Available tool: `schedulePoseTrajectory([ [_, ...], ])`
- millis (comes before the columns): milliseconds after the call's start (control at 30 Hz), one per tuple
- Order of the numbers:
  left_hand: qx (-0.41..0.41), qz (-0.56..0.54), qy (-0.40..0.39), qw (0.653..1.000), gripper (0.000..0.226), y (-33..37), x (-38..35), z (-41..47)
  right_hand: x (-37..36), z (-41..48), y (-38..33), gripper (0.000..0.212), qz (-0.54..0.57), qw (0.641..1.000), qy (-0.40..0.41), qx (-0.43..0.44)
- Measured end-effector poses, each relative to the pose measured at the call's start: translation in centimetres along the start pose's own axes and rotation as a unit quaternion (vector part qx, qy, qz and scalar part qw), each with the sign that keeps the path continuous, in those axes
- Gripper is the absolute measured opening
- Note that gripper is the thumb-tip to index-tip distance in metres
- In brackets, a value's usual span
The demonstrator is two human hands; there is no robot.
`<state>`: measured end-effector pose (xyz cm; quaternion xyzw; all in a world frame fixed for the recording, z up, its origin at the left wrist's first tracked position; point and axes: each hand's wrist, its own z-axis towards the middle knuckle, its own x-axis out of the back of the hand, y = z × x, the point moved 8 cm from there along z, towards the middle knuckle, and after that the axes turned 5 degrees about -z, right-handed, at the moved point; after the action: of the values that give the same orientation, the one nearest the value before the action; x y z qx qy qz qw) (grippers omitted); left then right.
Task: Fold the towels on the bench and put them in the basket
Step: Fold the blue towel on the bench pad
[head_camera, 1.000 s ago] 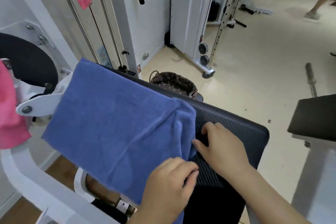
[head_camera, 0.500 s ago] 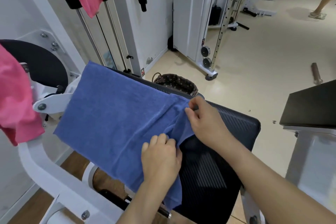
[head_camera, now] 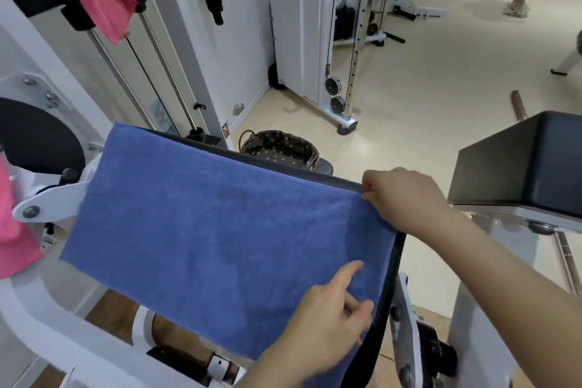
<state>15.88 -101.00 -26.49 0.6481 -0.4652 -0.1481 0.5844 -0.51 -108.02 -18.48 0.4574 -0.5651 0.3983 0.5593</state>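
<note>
Towel of blue cloth lies flat on the black bench, right hand pinching its far corner at 2 o'clock, left hand pinching its near corner at 5 o'clock, basket behind at 12 o'clock.

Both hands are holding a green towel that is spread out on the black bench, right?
Not quite: the towel is blue, not green. The head view shows the blue towel spread out on the black bench, with the left hand and the right hand both holding it at its right edge.
</note>
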Motion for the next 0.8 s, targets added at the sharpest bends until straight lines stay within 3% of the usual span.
schedulePoseTrajectory([
  [67,-0.021,-0.028,0.028,0.999,0.032,0.0,2.6,0.8,-0.6,-0.4,0.4,0.02,0.035,0.999,0.027,-0.009],
  [167,-0.074,0.075,0.245,0.964,0.021,-0.1,12.3,2.7,-1.1,-1.1,1.1,0.018,0.112,0.993,0.027,-0.01],
  [267,-0.06,0.174,0.343,0.921,0.027,-0.5,20.8,5.4,-1.7,-1.2,1.8,0.014,0.134,0.991,0.005,-0.021],
  [367,-0.025,0.207,0.35,0.913,0.024,-1.7,24.6,7.7,-1.7,-1.0,2.5,0.007,0.117,0.992,0.015,-0.047],
  [467,-0.057,0.192,0.352,0.914,0.008,-1.5,25.5,8.0,-1.7,-1.0,2.7,0.008,0.112,0.991,0.032,-0.068],
  [800,-0.094,0.189,0.394,0.894,0.013,-0.1,24.9,8.5,-1.5,-1.6,3.3,0.028,0.063,0.979,0.168,-0.099],
])
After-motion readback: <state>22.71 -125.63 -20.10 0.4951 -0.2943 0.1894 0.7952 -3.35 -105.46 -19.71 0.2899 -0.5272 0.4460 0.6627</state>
